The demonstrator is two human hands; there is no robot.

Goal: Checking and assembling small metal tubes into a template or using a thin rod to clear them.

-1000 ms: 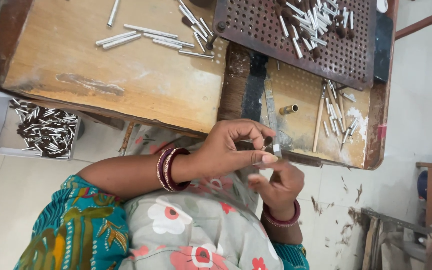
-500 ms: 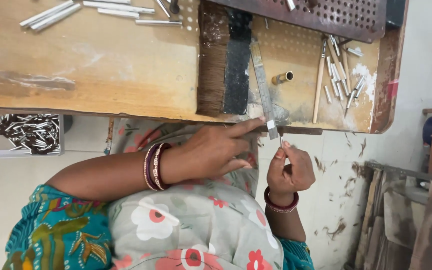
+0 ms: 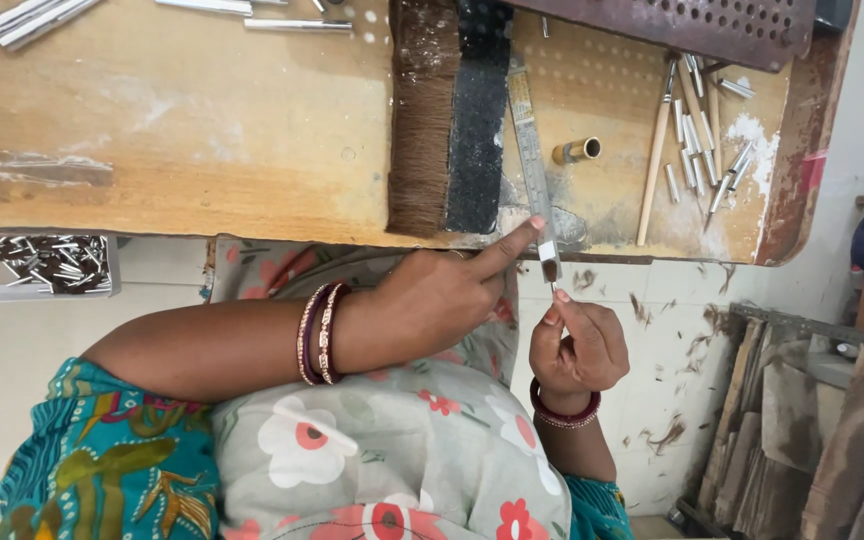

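**Q:** Item one, the risks?

**A:** As I read it from my station: the bristle tuft (image 3: 552, 270) may slip or splay. It is pinched only at its lower end, so a slackened pinch would drop it to the floor below the metal ruler (image 3: 531, 150). Second risk: the ruler overhangs the table (image 3: 202, 140) edge, so a hard press on its near end could tip or skew it.

**Q:** Item two, the hands?

**A:** Left hand (image 3: 439, 300): index finger stretched out, tip pressing on the ruler's near end, other fingers curled, grasping nothing I can see. Right hand (image 3: 577, 345): fingers clenched, thumb and forefinger pinching the tuft.

**Q:** Item three, the tuft itself?

**A:** Small, dark, thin, upright, its tip touching or just below the ruler's near end; I cannot tell which. Too small to show a ferrule.

**Q:** Neighbouring stock?

**A:** Left of the ruler: a black strip (image 3: 477, 120), then a brown bristle brush (image 3: 422, 120). Right of the ruler: a brass tube (image 3: 578, 150), a wooden stick (image 3: 654, 160), loose metal tubes (image 3: 697, 135).
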